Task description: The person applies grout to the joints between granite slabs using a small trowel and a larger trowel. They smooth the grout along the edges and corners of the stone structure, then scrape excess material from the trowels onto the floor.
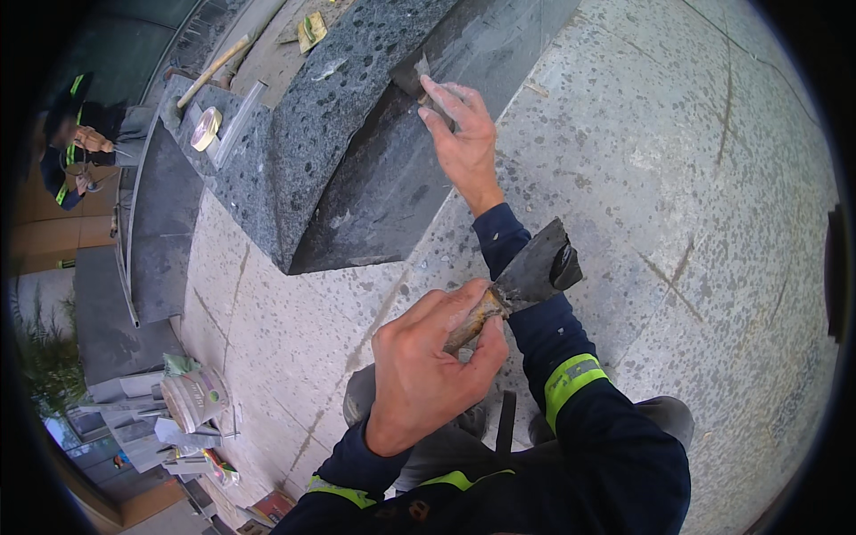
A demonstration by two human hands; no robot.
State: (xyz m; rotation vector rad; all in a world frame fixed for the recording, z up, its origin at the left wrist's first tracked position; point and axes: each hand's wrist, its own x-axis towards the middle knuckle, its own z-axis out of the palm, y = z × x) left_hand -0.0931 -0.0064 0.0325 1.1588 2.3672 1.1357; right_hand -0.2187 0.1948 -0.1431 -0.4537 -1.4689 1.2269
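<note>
My left hand [428, 366] is closed round the worn wooden handle of a putty knife [526, 275]. Its wide blade is coated dark grey, and a thick lump of black paste [565, 267] clings to the end. Farther off, my dusty right hand [465, 134] pinches a small flat-bladed tool [408, 78] against the stone; the fingers hide most of it. That dark stone block [308, 147] has a pitted, speckled top and a smoother grey side face [379, 192], with a recessed edge between them. My right forearm passes behind the putty knife.
On the block's left part lie a hammer [214, 69], a roll of tape [206, 129] and a clear straight strip [239, 125]. A bucket [193, 399] stands among stone offcuts at lower left. Another person [85, 143] is at far left. Spotted pale paving [642, 178] extends right.
</note>
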